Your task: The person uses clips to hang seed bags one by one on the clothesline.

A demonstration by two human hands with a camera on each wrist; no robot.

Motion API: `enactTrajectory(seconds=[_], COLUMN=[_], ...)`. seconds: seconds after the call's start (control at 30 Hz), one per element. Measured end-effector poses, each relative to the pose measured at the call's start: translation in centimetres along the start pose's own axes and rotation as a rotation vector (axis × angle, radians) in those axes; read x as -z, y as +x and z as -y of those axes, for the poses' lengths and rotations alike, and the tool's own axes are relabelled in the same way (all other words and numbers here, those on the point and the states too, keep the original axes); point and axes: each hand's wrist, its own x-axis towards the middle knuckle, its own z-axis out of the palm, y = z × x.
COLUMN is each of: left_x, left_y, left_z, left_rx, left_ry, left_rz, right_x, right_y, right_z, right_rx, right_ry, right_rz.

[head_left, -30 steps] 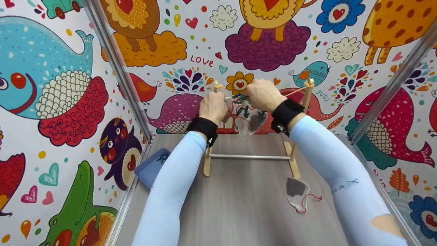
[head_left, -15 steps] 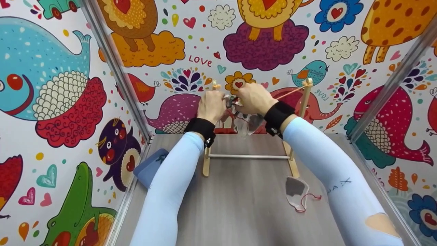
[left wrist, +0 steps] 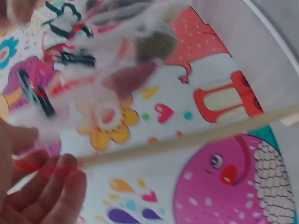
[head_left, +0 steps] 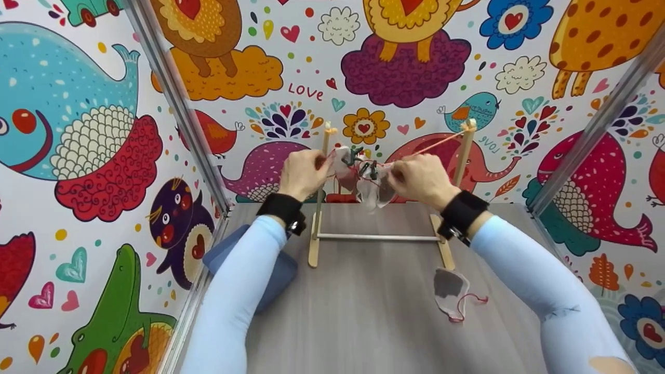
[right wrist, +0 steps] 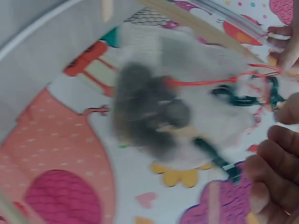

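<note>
Small mesh drawstring pouches (head_left: 371, 192) with dark bits inside hang from an orange line (head_left: 441, 141) between two wooden posts. Dark green clips (head_left: 370, 169) sit along their tops. My left hand (head_left: 301, 174) is at the left pouch (head_left: 343, 161); a red drawstring (left wrist: 28, 165) runs across its curled fingers, which hold it. On the other side my right hand (head_left: 426, 179) has bent fingers (right wrist: 268, 163) right beside the pouch tops, and whether it pinches anything is unclear. Both wrist views show the pouches blurred.
A metal crossbar (head_left: 379, 237) joins the stand's wooden feet (head_left: 314, 241). Another pouch (head_left: 451, 293) with a red cord lies on the table near the right foot. A blue container (head_left: 278, 283) sits at the left, partly behind my arm. Patterned walls enclose the back and sides.
My hands came close together around a green clip half a second ago. Now they have moved apart, left and right, and the clips and pouches between them show more fully.
</note>
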Motion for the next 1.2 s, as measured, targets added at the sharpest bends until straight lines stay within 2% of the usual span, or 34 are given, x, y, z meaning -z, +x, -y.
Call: enactTrajectory(seconds=[0.17,0.27,0.37,0.43,0.53,0.63,0.73,0.8,0.87,1.03,1.1,1.2], left_x=[1.5,2.1,1.9,1.1,-0.4,-1.9,-3.1,-3.8,-5.1,-6.2,-6.0,-6.6], left_y=[-1.9,-3.5,-5.3,-6.5,-8.3,-10.1,-11.5,-12.3,-13.0,-14.2,-14.8,-16.2], left_z=[5.4,9.1,12.6,14.8,17.8,20.3,21.8,22.4,23.8,23.6,22.7,23.5], left_rx=[0.086,0.167,0.23,0.266,0.328,0.429,0.537,0.572,0.561,0.545,0.56,0.574], left_ry=[-0.053,-0.028,0.032,0.077,0.139,0.186,0.201,0.207,0.216,0.199,0.171,0.148], left_rz=[-0.033,-0.08,-0.106,-0.101,-0.04,0.09,0.25,0.333,0.361,0.434,0.483,0.523], right_x=[-1.2,-2.5,-4.0,-4.8,-5.9,-6.8,-7.7,-8.4,-8.9,-10.0,-10.5,-11.2], right_y=[-4.6,-7.2,-9.6,-10.8,-12.3,-13.7,-15.0,-15.9,-16.8,-18.6,-19.3,-20.2], right_z=[-3.3,-5.3,-7.0,-7.7,-8.5,-9.1,-9.2,-9.2,-9.0,-8.3,-8.0,-7.6], right_rx=[-0.107,-0.167,-0.221,-0.256,-0.316,-0.371,-0.403,-0.418,-0.429,-0.443,-0.446,-0.452], right_ry=[0.013,0.006,0.004,0.007,0.016,0.029,0.041,0.05,0.06,0.084,0.09,0.109], right_rz=[0.001,0.027,0.073,0.102,0.137,0.168,0.213,0.248,0.282,0.318,0.32,0.328])
